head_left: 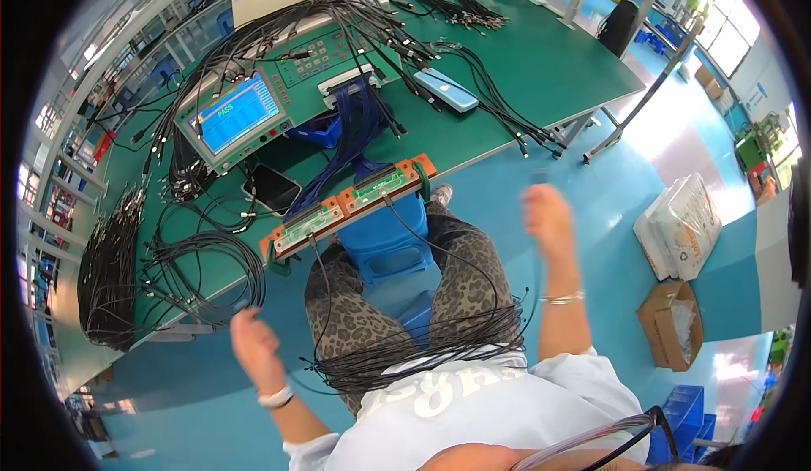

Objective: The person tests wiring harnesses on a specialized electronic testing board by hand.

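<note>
green table, blue screen with writing, lettered shirt, cables across lap

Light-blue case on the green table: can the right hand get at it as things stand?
Probably yes: the light-blue case lies with its top largely uncovered, black cables only alongside. However, the right hand, blurred, seems to pinch a cable end, so it may need freeing.
</note>
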The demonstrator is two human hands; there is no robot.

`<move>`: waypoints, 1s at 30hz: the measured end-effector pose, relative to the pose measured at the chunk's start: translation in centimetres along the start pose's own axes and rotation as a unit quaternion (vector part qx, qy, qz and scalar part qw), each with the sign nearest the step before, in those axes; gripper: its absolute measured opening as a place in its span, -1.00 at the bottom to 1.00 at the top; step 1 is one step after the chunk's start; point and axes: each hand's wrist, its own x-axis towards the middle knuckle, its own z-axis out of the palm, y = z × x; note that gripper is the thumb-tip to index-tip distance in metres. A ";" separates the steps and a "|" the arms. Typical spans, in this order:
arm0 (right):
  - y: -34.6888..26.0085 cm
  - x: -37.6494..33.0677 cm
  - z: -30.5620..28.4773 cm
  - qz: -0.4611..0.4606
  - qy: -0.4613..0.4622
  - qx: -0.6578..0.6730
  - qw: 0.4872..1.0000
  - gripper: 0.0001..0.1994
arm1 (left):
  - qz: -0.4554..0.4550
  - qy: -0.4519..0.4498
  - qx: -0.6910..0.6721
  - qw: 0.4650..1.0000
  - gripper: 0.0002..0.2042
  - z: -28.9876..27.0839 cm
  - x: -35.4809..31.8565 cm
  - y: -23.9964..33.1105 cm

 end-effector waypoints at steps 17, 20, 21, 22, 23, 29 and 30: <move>8.5 -0.4 16.8 0.144 -0.192 0.079 0.967 -0.69 | -0.156 0.017 -0.160 0.974 -0.75 13.4 5.7 -4.3; 8.5 0.4 16.1 0.186 -0.202 0.076 0.959 -0.69 | -0.119 -0.015 -0.187 0.975 -0.75 13.5 5.5 -5.1; 8.4 0.8 16.0 0.204 -0.206 0.076 0.954 -0.69 | -0.121 -0.017 -0.187 0.975 -0.75 13.8 5.1 -5.2; 8.4 1.1 16.1 0.205 -0.205 0.075 0.954 -0.69 | -0.129 0.009 -0.195 0.972 -0.75 14.3 4.3 -5.1; 8.3 1.3 16.3 0.211 -0.211 0.077 0.951 -0.69 | -0.137 0.035 -0.204 0.969 -0.75 14.8 3.4 -5.1; 8.5 1.5 17.1 0.226 -0.194 0.103 0.949 -0.69 | -0.168 0.053 -0.156 0.972 -0.74 15.0 3.3 -6.3; 8.6 1.4 17.3 0.227 -0.199 0.102 0.948 -0.69 | -0.169 0.053 -0.162 0.971 -0.74 14.9 3.6 -6.3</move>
